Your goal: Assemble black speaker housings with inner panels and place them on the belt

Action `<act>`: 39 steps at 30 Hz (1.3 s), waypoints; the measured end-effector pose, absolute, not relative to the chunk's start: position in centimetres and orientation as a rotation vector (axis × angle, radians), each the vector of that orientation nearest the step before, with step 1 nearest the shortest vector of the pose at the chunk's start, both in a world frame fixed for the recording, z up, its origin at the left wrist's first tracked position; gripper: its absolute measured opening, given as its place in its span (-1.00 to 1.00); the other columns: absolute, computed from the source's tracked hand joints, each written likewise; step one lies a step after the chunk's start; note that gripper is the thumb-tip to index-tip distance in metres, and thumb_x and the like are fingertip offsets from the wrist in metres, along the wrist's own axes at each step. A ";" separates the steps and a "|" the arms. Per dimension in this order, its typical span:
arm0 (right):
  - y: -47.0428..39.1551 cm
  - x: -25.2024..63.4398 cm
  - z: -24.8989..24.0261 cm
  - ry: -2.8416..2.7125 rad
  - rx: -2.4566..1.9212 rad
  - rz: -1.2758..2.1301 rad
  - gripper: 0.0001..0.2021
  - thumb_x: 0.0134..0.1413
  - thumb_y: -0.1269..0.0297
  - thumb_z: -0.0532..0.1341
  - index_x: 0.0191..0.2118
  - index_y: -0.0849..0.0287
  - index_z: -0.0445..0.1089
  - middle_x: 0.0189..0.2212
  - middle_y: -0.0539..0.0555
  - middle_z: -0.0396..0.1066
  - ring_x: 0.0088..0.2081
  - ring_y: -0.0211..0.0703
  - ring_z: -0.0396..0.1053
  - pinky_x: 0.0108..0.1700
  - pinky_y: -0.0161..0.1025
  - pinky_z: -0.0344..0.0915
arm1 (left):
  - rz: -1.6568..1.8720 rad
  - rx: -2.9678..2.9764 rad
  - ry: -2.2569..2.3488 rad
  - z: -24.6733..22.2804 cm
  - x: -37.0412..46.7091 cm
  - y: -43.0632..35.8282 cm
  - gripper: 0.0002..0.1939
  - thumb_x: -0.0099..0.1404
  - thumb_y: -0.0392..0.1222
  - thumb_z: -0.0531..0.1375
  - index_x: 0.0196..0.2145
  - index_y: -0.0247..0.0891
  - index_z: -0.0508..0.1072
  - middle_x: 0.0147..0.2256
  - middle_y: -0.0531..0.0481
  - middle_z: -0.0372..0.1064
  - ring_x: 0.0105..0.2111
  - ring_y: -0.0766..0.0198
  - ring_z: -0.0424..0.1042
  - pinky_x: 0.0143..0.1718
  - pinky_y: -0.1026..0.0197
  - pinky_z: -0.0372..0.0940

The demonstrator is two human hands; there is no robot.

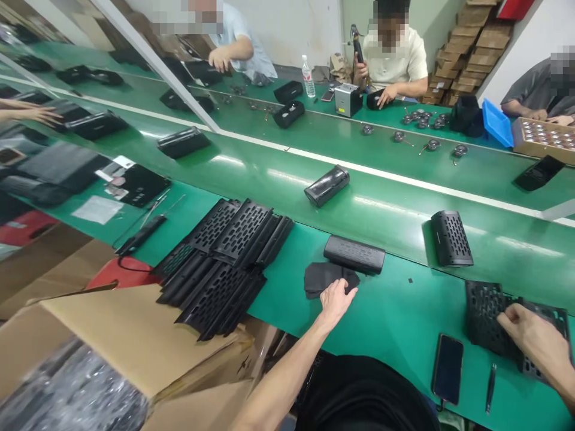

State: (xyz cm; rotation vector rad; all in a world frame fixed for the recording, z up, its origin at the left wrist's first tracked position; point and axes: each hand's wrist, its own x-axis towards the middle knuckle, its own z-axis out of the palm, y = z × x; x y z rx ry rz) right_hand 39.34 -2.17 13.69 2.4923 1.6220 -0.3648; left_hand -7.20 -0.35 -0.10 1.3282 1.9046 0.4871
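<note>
the left hand [338, 302] is held palm down with its fingers bent, and a small stack of dark cloth pieces [318, 278] on the green table [381, 317] is touched by its fingertips; whether a piece is pinched cannot be told. the stack is laid just beside a black case [354, 256], near the edge of the green belt [386, 215]. the right hand [532, 335] is curled narrow over black sheets with holes [483, 314] at the right of the table; whether one is gripped cannot be told, as the fingertips are hidden.

near the sheets, a phone [448, 368] and a thin dark tool [491, 388] are laid side by side, apart. to the left, black panels [245, 230] are piled partly over one another, near an open cardboard box [112, 335]. on the belt, a shiny case [327, 184] and a holed case [451, 238] are set well apart.
</note>
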 end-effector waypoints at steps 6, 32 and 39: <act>-1.8 27.6 9.5 2.254 2.114 -0.980 -0.85 -0.05 0.25 0.13 -0.54 0.06 0.14 -0.55 0.01 0.30 -0.50 -0.14 0.24 -0.38 -0.21 0.07 | 0.646 1.331 1.768 0.5 -8.2 -1.0 -0.87 0.29 -0.15 0.18 -0.43 -0.16 0.41 -0.34 -0.04 0.34 -0.23 0.11 0.36 -0.12 0.11 0.19; -8.4 17.2 7.5 0.272 2.366 -3.208 -0.50 -0.31 0.05 0.61 -0.22 0.10 0.51 -0.30 0.09 0.61 -0.34 -0.08 0.51 -0.25 -0.20 0.42 | 0.821 0.374 1.069 7.0 -4.4 -3.5 -0.51 -0.04 -0.09 0.50 -0.34 -0.18 0.26 -0.50 0.20 0.28 -0.51 0.41 0.31 -0.42 0.33 0.25; -9.8 18.1 6.6 0.264 2.723 -2.826 -0.46 -0.42 -0.13 0.59 -0.41 0.11 0.43 -0.51 0.00 0.48 -0.52 -0.21 0.34 -0.45 -0.27 0.31 | 0.769 0.490 1.201 4.3 -3.9 -3.3 -0.47 -0.04 -0.11 0.50 -0.16 -0.20 0.37 -0.38 0.11 0.40 -0.47 0.39 0.38 -0.47 0.34 0.22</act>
